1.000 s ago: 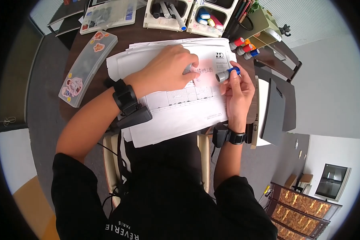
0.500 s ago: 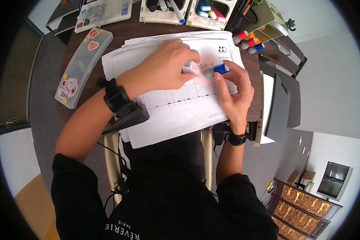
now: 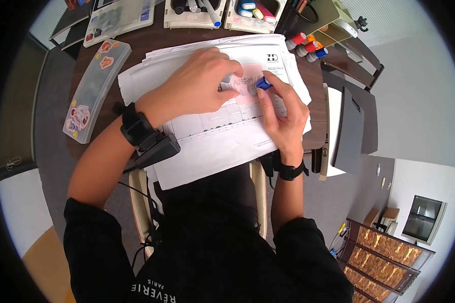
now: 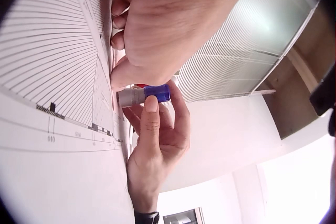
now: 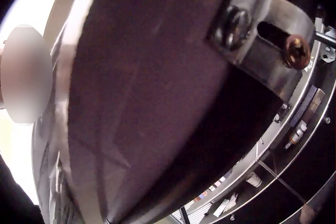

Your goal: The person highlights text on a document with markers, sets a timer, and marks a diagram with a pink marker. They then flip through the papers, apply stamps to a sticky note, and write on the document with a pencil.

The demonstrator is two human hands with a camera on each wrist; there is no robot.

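My right hand [image 3: 287,117] pinches a stamp [image 3: 263,83] by its blue end between thumb and fingers. Its grey end points down at a pink note [image 3: 247,76] with handwriting, on a printed drawing sheet [image 3: 222,149]. In the left wrist view the stamp [image 4: 157,94] lies nearly level with the view, grey end close at the paper. On the note's left side my left hand [image 3: 189,88] rests on the sheet, thumb and forefinger curved around a small grey cap [image 3: 227,78], which is partly hidden. The right wrist view shows the table's underside and no hand.
A long clear case [image 3: 97,88] with stickers lies left of the papers. Several red and blue stamps [image 3: 307,49] stand at the right back. Marker holders [image 3: 194,17] and a green organizer [image 3: 333,25] line the back. A metal bracket [image 5: 273,37] is fixed beneath the table.
My right hand has brought the stamp left over the pink note and tipped its grey end downward. The left hand keeps its place on the paper; the head view has shifted slightly.
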